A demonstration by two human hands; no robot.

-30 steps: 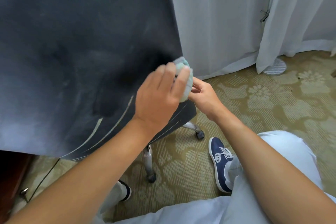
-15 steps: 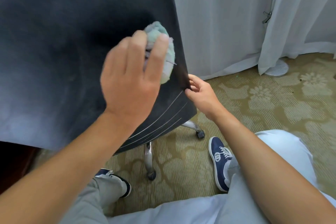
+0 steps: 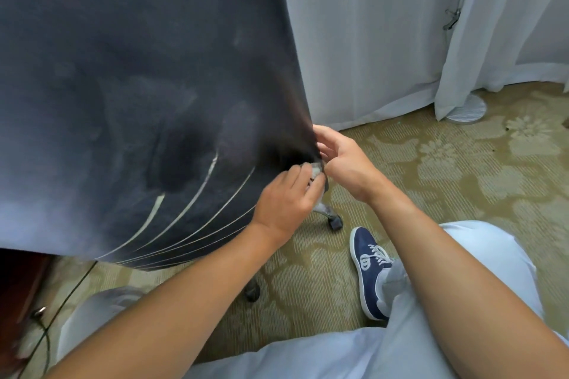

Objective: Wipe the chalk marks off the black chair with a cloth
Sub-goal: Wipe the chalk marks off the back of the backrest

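step: mid-wipe | my left hand (image 3: 284, 197) grips cloth (image 3: 316, 168), seemingly against black chair (image 3: 138, 71) back's lower right edge | right hand (image 3: 341, 160) pinches that edge | next: sweep left over chalk marks (image 3: 184, 215)

Readable text: we find none anywhere in view.
Shoe (image 3: 368, 268): we see a pale round emblem on the navy side, but we cannot read it as letters.
Chair back (image 3: 123, 71): we see only curved chalk lines (image 3: 197, 203), no letters or numbers.
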